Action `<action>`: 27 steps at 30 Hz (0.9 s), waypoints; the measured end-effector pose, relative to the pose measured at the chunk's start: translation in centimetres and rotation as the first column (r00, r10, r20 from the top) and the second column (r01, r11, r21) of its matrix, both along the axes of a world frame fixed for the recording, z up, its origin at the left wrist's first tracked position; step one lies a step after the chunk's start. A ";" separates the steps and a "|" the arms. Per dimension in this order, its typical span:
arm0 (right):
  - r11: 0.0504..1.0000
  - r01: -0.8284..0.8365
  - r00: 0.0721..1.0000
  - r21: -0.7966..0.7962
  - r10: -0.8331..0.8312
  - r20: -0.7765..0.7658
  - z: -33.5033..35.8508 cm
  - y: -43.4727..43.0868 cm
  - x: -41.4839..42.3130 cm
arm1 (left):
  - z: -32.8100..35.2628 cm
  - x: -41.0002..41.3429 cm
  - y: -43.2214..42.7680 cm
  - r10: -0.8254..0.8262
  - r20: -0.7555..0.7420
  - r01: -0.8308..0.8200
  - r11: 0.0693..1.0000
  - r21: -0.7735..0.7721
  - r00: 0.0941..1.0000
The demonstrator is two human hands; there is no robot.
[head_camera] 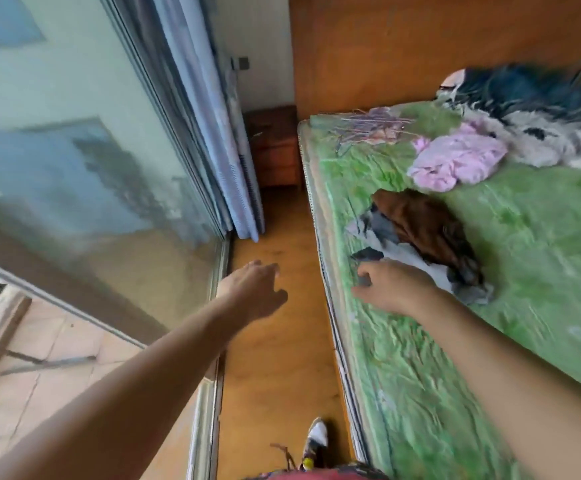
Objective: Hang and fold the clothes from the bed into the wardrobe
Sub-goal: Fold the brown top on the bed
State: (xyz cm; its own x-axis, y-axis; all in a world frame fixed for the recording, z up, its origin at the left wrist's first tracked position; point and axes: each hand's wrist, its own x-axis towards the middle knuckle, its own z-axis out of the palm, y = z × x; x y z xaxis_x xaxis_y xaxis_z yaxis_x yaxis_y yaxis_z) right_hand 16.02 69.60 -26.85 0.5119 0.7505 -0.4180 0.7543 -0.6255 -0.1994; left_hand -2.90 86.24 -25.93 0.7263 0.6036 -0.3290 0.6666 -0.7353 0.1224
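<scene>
Head view: three garments on bed: pink, brown, grey. Left hand spread beside bed; right hand touching grey, grip unclear.

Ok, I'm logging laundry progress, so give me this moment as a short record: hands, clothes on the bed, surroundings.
left hand: open, above the floor, holding nothing
right hand: on the grey-white garment near the bed's edge; grip unclear through blur
bed: green sheet
other clothes: brown garment overlapping the grey-white one; pink garment beyond it
far end: black-and-white fluffy fabric
beside bed: wooden cabinet, curtain
</scene>
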 end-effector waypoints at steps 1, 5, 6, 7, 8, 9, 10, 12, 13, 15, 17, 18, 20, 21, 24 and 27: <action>0.999 0.032 0.999 0.008 -0.032 0.002 0.0 -0.2 1.6 | -0.1 2.0 0.6 -0.034 -0.002 0.034 0.999 -0.012 0.999; 0.979 0.203 0.979 -0.003 -0.203 0.007 0.0 -2.3 6.4 | -0.2 10.2 2.0 -0.171 0.001 0.170 0.984 -0.054 0.985; 0.968 0.250 0.968 0.000 -0.250 0.008 0.1 -3.0 7.4 | -0.3 12.2 2.1 -0.211 0.003 0.211 0.976 -0.059 0.977; 0.955 0.298 0.955 0.005 -0.298 0.008 0.1 -3.7 8.4 | -0.4 14.3 2.2 -0.254 0.005 0.254 0.965 -0.061 0.967; 0.940 0.342 0.940 0.006 -0.342 0.007 0.0 -4.3 9.4 | -0.6 16.4 2.2 -0.299 0.005 0.299 0.952 -0.059 0.954; 0.926 0.377 0.926 0.001 -0.377 0.004 -0.1 -4.8 10.5 | -0.8 18.4 2.2 -0.340 0.003 0.339 0.939 -0.056 0.941; 0.913 0.408 0.913 -0.012 -0.408 -0.003 -0.1 -5.3 11.5 | -1.1 20.3 2.1 -0.378 0.003 0.377 0.925 -0.052 0.926; 0.883 0.468 0.884 -0.037 -0.468 -0.008 -0.6 -5.7 13.5 | -1.8 24.3 2.2 -0.449 0.007 0.449 0.892 -0.053 0.893; 0.866 0.498 0.866 -0.045 -0.499 -0.006 -0.9 -5.7 14.5 | -2.3 26.2 2.4 -0.482 0.005 0.481 0.874 -0.067 0.876; 0.828 0.557 0.830 -0.065 -0.558 0.005 -1.4 -5.3 16.4 | -3.3 30.0 3.1 -0.537 -0.001 0.534 0.839 -0.102 0.843; 0.795 0.601 0.798 -0.082 -0.603 0.000 -2.1 -4.4 18.4 | -4.3 33.6 4.0 -0.592 -0.006 0.586 0.799 -0.131 0.806; 0.777 0.623 0.780 -0.088 -0.626 -0.005 -2.5 -3.8 19.4 | -4.8 35.6 4.5 -0.626 -0.009 0.619 0.773 -0.137 0.780; 0.733 0.671 0.736 -0.111 -0.676 -0.014 -3.3 -2.7 21.6 | -5.8 39.5 5.7 -0.699 -0.008 0.691 0.708 -0.145 0.715; 0.705 0.699 0.708 -0.124 -0.706 -0.025 -3.7 -2.1 22.6 | -6.4 41.4 6.3 -0.726 -0.007 0.717 0.681 -0.151 0.688; 0.621 0.770 0.621 -0.149 -0.782 -0.048 -4.8 -0.7 25.3 | -7.6 46.4 8.0 -0.783 -0.009 0.769 0.614 -0.177 0.622; 0.550 0.820 0.552 -0.158 -0.833 -0.038 -5.7 -0.1 27.7 | -9.0 51.0 8.6 -0.835 -0.042 0.814 0.545 -0.200 0.549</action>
State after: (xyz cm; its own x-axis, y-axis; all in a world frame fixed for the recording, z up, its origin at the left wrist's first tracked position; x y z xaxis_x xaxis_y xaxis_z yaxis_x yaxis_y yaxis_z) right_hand 43.77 69.49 -32.53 0.8339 -0.0369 -0.5507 -0.1270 -0.9838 -0.1263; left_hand 48.06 94.85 -34.98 0.8273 -0.3023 -0.4734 -0.2095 -0.9481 0.2393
